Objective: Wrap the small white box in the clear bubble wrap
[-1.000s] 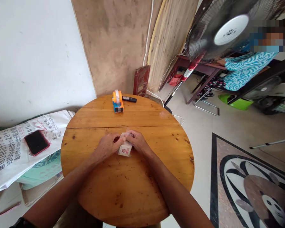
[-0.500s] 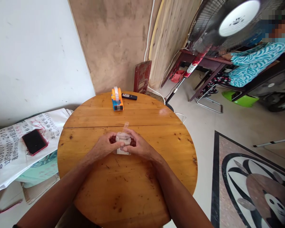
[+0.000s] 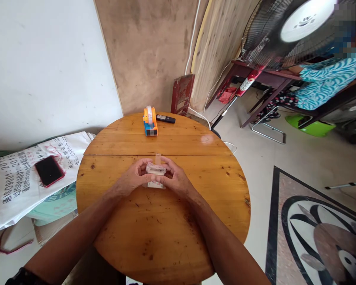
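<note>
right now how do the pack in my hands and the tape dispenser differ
The pack is whitish; the dispenser is orange and blue. The pack is held between the left hand and right hand; the dispenser stands untouched near the far edge of the table. Both seem to carry clear tape.

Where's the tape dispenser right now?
In the head view, the tape dispenser stands near the table's far edge, slightly left of centre, just left of the black device and beyond the left hand.

From afar, I view a white wall (image 3: pixel 47 59) beside a brown panel (image 3: pixel 148 51), a red chair (image 3: pixel 181 93), a desk (image 3: pixel 281 77) and pale floor (image 3: pixel 259 158).
</note>
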`<state>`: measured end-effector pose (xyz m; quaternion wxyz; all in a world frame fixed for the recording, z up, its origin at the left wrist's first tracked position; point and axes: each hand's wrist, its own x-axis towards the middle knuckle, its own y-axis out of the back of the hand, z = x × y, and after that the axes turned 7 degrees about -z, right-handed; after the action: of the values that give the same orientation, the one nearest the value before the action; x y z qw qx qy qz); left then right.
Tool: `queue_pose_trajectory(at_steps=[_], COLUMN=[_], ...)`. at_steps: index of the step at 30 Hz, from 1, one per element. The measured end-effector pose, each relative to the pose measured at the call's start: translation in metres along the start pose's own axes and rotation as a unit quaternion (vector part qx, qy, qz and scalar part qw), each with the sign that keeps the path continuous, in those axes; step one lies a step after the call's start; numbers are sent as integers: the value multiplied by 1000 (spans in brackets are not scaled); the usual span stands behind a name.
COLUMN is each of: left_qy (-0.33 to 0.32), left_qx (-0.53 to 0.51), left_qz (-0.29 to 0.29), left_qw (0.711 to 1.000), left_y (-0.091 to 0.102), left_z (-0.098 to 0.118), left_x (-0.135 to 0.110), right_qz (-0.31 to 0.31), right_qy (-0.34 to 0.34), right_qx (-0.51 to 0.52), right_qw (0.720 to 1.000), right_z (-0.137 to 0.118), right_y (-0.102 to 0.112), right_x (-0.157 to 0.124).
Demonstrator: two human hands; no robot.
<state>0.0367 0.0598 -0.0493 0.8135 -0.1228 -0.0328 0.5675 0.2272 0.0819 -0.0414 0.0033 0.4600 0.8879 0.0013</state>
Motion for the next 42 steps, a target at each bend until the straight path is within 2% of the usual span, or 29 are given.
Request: queue_pose_trajectory(at_steps=[2,5,7,13,19,28,33,37,42], left_qy=[12,24,29,82,78,87,83,68,89], left_qx=[-26,-44,-67,-134,-102,-54,-37,-40,-117], left_qz=[-25,-111,-144,-137,-163,-179,-176,-157,-113], left_qw=[999,993,987,978,978,979,980,984,983], left_y=[1,0,-1,-3,-3,-5,-4,-5,-6], left_z=[0,0,0,2,2,6,5,6,9], left_x=[0,0,0,-2,-5,-8,-9,-8,-7], right_qz=[-2,-6,2,59,107,117,153,130,103], right_qy=[-10,-24,-24,12,28,59,85,90,95], right_qx=[14,30,23,21,60,23,-33,-67,-92], right_qw=[1000,999,999,998,992,991,984,985,986], right_z=[-3,-5,-4,-1,-5,-10,-12,-17,-24], right_y=[1,0,-2,0,7,8,7,6,-2], right_x=[0,-1,-2,-1,3,0,-3,-6,-11])
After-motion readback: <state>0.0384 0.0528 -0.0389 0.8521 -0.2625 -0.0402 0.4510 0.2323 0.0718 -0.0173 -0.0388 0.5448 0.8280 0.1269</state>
